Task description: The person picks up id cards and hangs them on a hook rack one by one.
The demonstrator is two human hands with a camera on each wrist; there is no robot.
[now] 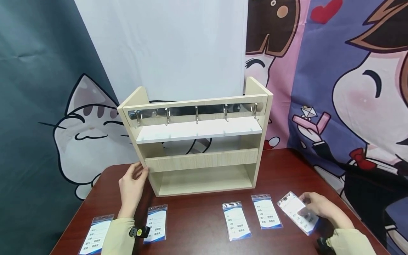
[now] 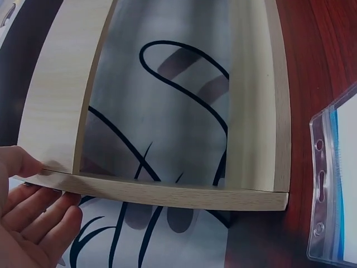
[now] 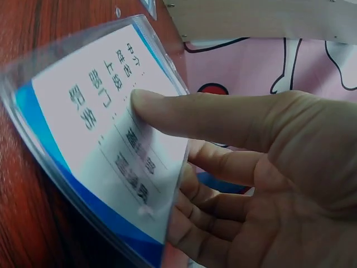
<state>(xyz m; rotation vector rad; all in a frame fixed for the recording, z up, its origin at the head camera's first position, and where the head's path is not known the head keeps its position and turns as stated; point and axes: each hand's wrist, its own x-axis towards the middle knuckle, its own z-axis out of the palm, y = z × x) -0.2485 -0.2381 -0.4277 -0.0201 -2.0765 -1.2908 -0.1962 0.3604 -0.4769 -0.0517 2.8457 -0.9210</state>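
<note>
My left hand [image 1: 132, 186] pinches the wooden rack [image 1: 204, 160]; my right hand [image 1: 318, 207] holds a badge card [image 1: 292, 209]

I read the clock from my head view, with the rack at its centre and twelve at the top. My left hand is at eight, nearly closed on the rack's side panel [image 2: 167, 195]: thumb on the front, fingertips against the outer face. At my wrist sits a black device [image 1: 139, 232].

My right hand is at four, closed on the badge card, thumb flat across the print and the other fingers curled behind. The card, in a clear sleeve with blue corners, is tilted; whether its lower edge touches the desk [image 1: 191, 226] I can't tell.

Just beside it, between four and five, lies a second card [image 1: 267, 212], and at five a third card [image 1: 236, 222]. A fourth card [image 1: 156, 224] lies at seven, near my left wrist, and a fifth card [image 1: 95, 236] between seven and eight, partly behind my sleeve [image 1: 118, 235].

Toward twelve on the rack, a metal strip [image 1: 181, 111] carries five hooks, with a white shelf [image 1: 197, 131] just below. At nine, a cartoon cat [image 1: 92, 140] shows on the backdrop.
</note>
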